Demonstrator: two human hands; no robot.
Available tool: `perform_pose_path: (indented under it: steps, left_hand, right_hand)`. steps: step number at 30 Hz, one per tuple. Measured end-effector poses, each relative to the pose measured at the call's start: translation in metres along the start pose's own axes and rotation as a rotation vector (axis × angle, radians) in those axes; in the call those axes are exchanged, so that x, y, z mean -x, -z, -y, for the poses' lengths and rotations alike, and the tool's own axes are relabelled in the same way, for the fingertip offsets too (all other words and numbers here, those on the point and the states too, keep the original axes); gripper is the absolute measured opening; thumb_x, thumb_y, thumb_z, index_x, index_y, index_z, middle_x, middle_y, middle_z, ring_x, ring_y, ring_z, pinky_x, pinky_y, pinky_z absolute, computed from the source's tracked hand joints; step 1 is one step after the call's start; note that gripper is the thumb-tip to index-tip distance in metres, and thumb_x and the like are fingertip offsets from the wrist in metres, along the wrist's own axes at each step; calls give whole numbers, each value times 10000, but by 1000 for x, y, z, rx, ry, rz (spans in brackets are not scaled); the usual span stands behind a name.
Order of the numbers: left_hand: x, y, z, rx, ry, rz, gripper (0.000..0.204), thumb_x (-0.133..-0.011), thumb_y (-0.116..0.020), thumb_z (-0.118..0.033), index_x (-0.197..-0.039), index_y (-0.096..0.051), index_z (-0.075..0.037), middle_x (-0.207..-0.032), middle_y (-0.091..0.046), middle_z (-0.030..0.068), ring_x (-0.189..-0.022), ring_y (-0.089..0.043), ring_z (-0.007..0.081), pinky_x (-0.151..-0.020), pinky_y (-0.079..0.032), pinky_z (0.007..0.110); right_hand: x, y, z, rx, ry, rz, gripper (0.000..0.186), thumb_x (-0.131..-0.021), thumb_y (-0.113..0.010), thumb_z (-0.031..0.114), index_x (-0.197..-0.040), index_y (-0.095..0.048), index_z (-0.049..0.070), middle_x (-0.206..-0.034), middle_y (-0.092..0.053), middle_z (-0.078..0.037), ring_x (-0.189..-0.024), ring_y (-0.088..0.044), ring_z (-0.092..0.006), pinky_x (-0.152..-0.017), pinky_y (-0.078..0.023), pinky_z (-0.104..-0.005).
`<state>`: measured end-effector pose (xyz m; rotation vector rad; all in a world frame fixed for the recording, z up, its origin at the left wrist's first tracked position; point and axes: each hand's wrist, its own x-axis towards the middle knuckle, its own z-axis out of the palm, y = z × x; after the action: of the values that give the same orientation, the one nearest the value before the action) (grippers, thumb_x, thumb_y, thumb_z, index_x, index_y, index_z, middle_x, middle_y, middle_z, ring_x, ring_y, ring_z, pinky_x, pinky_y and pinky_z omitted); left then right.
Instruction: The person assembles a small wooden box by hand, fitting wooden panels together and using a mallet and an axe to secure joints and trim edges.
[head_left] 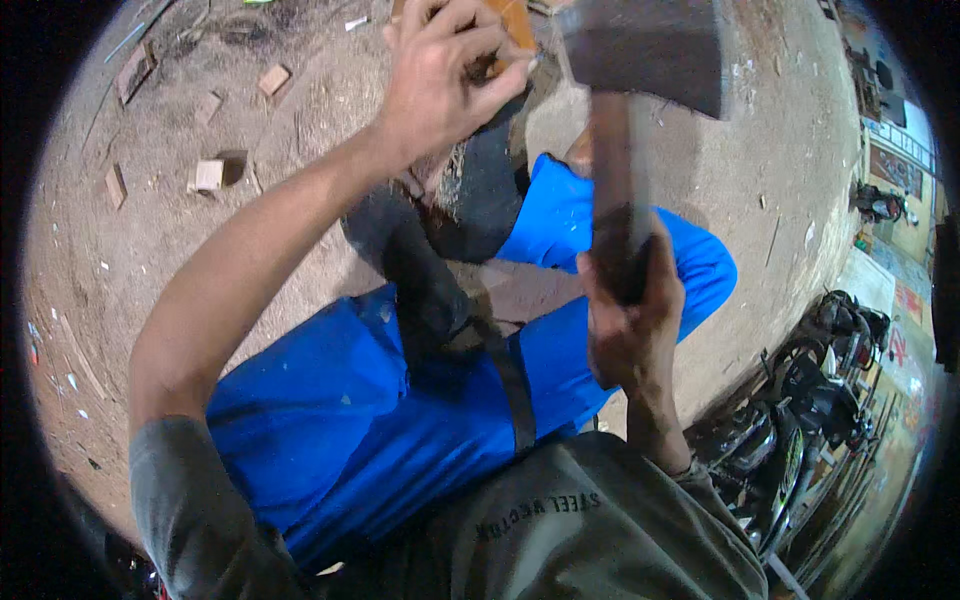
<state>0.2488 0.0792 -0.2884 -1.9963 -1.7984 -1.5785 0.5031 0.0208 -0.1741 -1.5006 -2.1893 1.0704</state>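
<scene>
My right hand (635,325) is closed round the lower end of a hatchet's wooden handle. The hatchet (620,165) is raised upright in front of me, its broad dark head at the top, slightly blurred. At the upper middle, my left hand (445,65) has its fingers curled on an orange-brown piece of wood (516,22), partly cut off by the picture's top edge and partly hidden behind the fingers. Below that hand a dark, rough-sided block (480,185) stands between my legs, which are in blue trousers. The hatchet head is apart from the piece of wood, to its right.
Small wood offcuts (209,175) and chips lie scattered over the dusty ground (300,220) at the left. Parked motorcycles (800,400) stand along the right side, with long thin strips beside them. A wall with coloured markings runs behind them.
</scene>
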Motion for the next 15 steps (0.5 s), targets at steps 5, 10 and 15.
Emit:
perform_pose_path:
  steps: [5,10,15]
  left_hand:
    - [-1,2,3,-63,-61,1,166,-761,-828,-193,-874,-729,-122,-987,-652,11,-1021,-550,256,-916,-415,398]
    - [2,3,0,59,86,84,146,-794,-804,-196,-839,-718,-87,-969,-598,108,-1072,-492,325,-967,-381,477]
    - [-3,4,0,-65,-55,22,156,-771,-820,-190,-882,-731,-127,-994,-655,8,-1019,-550,254,-916,-414,395]
  right_hand:
    - [-1,3,5,14,-151,63,581,-911,-669,2,-1450,-453,23,-1122,-695,-173,-988,-702,-208,-857,-534,-332]
    - [-2,2,7,-37,-47,-50,554,-903,-694,41,-1412,-477,0,-1093,-695,-161,-983,-672,-187,-863,-523,-332]
    - [-6,2,6,13,-37,64,558,-917,-665,3,-1438,-466,25,-1121,-713,-145,-991,-698,-185,-842,-528,-321]
